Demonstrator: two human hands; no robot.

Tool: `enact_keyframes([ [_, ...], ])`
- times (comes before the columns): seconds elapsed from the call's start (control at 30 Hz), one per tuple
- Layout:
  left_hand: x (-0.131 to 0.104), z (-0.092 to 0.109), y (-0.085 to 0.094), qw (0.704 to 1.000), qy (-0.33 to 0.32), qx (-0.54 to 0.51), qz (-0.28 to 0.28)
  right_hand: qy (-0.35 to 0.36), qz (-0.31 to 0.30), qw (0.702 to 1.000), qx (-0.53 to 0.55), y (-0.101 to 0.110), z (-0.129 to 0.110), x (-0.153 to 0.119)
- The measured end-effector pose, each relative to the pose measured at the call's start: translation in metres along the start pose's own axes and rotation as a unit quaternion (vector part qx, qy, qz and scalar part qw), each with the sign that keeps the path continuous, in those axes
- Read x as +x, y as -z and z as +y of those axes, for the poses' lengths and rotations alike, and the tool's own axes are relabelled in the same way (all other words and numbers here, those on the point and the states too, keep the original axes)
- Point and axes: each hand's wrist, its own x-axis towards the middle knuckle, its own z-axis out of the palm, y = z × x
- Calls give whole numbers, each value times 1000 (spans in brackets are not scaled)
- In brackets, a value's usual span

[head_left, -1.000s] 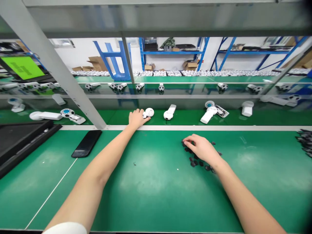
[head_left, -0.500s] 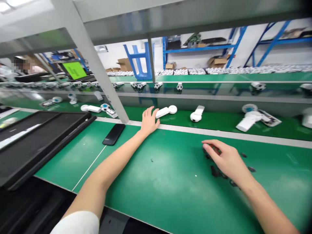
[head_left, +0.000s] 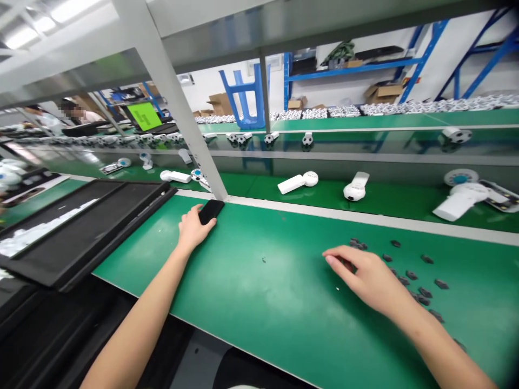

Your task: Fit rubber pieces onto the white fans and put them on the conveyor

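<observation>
My left hand [head_left: 192, 228] is at the black smartphone [head_left: 211, 211], its thumb along one side and its fingers along the other. The phone lies on the green table [head_left: 259, 302] at the foot of the grey post. Above the table my right hand [head_left: 360, 273] is closed, thumb and index fingertip together in a pinch; whatever may be between them does not show. Small black pieces [head_left: 411, 275] are scattered beside and beyond that hand. A white handheld fan-like part [head_left: 298, 182] rests on the green strip behind the table's edge.
Other white parts [head_left: 357, 186] lie along the strip, some with electronics showing [head_left: 503, 197]. A grey post [head_left: 182, 108] rises near the phone. Black trays [head_left: 93, 221] stand at left. Behind are a blue stool [head_left: 245, 100], a blue shelf [head_left: 352, 69] and people at far left.
My left hand has left the white part and moved left onto the smartphone. My right hand has shifted away from the black pieces, uncovering more of them. The view has turned left.
</observation>
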Motion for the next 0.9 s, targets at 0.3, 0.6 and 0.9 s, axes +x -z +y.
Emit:
enact_keyframes([
  [0.3, 2, 7, -8, 1000, 17, -23, -6, -109, 93, 988, -55, 45, 29, 2],
  [0.6, 3, 16, -3, 999, 13, 24, -25, -98, 31, 985, -138, 40, 34, 0],
  [0.9, -53, 192, -39, 906, -422, 16, 23, -111, 42, 983, -140, 20, 38, 13],
])
